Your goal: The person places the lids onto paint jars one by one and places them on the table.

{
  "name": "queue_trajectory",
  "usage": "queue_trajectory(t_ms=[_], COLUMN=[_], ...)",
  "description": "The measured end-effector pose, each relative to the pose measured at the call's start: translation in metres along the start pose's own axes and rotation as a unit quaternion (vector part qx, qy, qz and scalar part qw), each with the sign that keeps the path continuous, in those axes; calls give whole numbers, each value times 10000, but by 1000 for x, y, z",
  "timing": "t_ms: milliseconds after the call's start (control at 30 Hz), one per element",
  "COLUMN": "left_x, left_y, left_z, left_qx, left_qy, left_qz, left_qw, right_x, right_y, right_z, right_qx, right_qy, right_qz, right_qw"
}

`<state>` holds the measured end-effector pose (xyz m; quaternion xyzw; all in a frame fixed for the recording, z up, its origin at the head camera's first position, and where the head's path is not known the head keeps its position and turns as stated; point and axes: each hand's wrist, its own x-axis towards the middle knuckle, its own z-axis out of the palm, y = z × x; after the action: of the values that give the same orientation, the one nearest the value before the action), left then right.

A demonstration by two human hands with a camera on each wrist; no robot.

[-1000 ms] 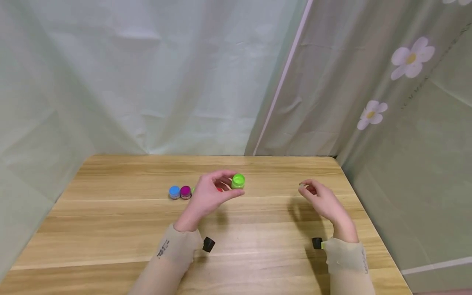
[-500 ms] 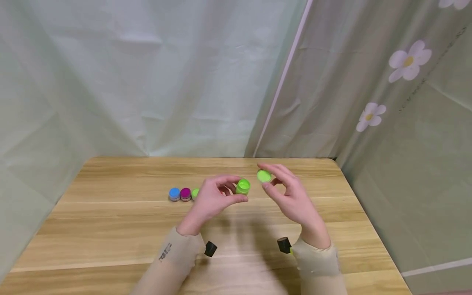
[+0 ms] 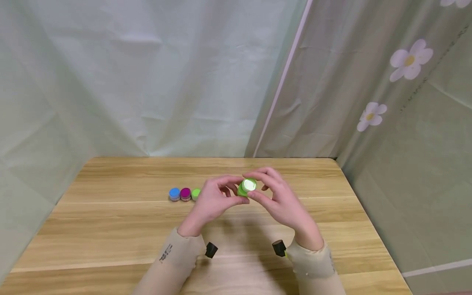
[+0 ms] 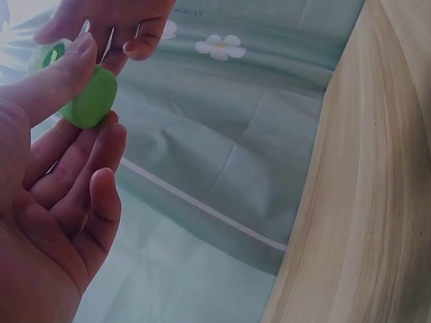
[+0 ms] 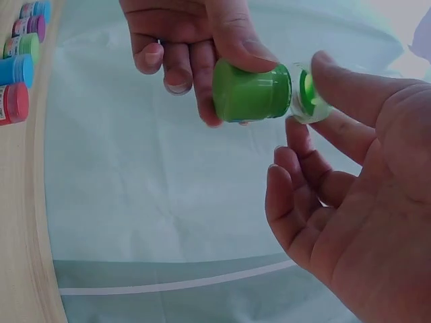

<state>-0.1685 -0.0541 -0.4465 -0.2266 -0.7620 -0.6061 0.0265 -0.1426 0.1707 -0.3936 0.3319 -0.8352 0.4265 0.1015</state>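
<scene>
Above the middle of the table, my left hand [image 3: 208, 200] holds a small green paint jar [image 5: 249, 91] between thumb and fingers. My right hand [image 3: 284, 203] pinches its round lid [image 3: 249, 184] by the rim and has it against the jar's mouth. In the right wrist view the lid looks clear-edged with green inside; whether it is seated or threaded I cannot tell. The left wrist view shows the jar's green base [image 4: 94, 101] between the left fingers. The lower fingers of both hands are loosely bent.
A row of small jars stands on the wooden table [image 3: 110, 229] to the left: blue [image 3: 174, 194], purple [image 3: 185, 194] and light green [image 3: 196, 194]. The right wrist view also shows another blue jar [image 5: 15, 70] and a red one [image 5: 15, 103]. A curtain [image 3: 184, 82] hangs behind.
My right hand has come leftward from the table's right side, bringing the lid onto the jar's mouth. The left hand has shifted slightly right, still holding the jar.
</scene>
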Motion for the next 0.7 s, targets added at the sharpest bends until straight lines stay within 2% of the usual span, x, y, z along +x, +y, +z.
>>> queue_trajectory(t_ms=[400, 700], left_x=[1, 1], left_y=[-1, -1], left_z=[1, 1], left_qx=[208, 119], left_qy=[-57, -97], left_qz=[91, -3], left_qw=[9997, 9999], right_x=[0, 1], right_y=[0, 0], right_z=[2, 3], right_qx=[-815, -988], right_qy=[-186, -286], right_qz=[-112, -433], right_qw=[9964, 9938])
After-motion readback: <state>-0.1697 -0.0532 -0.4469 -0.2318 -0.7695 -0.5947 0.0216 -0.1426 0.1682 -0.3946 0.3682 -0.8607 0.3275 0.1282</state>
